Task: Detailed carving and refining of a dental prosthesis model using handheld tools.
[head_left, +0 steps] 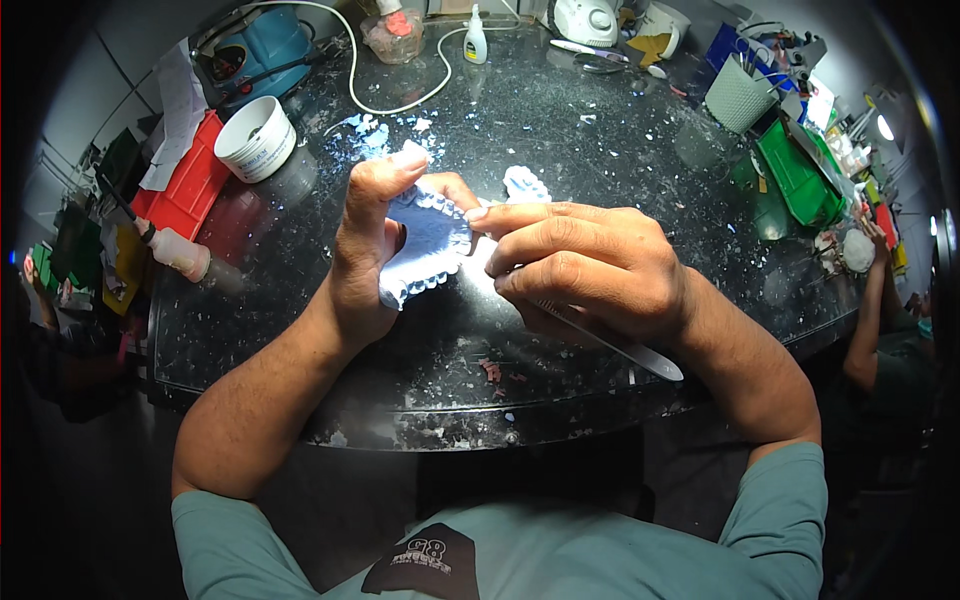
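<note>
Pale-blue plaster dental cast (432,238), frame centre, held in left hand (358,255); right hand (600,262) beside it grips slim silver metal tool (650,361). Work seems underway, remainder unclear.

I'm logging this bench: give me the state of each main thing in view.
Left hand: holding dental cast
Dental cast: raised off the table
Right hand: gripping metal tool
Metal tool: slanted, held
Second cast: resting on the table
Dropper bottle: upright
White tub: upright
Textured cup: holding tools
Table: strewn with scraps
</note>
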`<state>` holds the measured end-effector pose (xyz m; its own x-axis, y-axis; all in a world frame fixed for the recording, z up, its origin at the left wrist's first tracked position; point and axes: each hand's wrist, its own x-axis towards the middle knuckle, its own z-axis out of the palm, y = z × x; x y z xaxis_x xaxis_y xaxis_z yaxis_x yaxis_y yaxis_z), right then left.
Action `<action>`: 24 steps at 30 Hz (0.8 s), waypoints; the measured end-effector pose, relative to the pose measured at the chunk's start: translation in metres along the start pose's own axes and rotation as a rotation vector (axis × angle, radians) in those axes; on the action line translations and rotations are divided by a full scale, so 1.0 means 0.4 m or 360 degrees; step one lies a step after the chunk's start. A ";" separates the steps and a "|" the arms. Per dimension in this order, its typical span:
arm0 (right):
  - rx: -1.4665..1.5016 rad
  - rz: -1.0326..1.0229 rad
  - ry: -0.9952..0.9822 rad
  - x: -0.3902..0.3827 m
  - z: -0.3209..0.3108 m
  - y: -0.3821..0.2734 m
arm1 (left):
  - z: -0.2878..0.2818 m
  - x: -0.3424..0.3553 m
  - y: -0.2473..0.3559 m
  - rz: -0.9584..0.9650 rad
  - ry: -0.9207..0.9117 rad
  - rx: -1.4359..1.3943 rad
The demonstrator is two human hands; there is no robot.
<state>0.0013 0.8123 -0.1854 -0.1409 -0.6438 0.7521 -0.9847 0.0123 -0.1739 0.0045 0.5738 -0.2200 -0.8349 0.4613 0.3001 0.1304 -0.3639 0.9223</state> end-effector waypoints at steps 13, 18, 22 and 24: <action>-0.0045 -0.0007 0.0004 0.006 0.005 0.002 | 0.003 -0.002 -0.006 0.0121 -0.0019 0.0198; -0.0086 0.0005 0.0009 0.003 0.004 -0.001 | 0.023 0.010 0.021 -0.0125 0.0105 0.0010; -0.0074 0.0022 0.0007 0.001 0.007 0.001 | 0.052 0.017 0.035 -0.0281 0.0221 -0.0090; -0.0052 0.0026 -0.0006 0.002 0.004 -0.001 | 0.061 0.020 0.035 -0.0331 0.0341 -0.0090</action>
<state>0.0017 0.8103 -0.1857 -0.1569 -0.6462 0.7468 -0.9850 0.0480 -0.1654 0.0126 0.5922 -0.1987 -0.9352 0.3516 0.0424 -0.0801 -0.3266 0.9418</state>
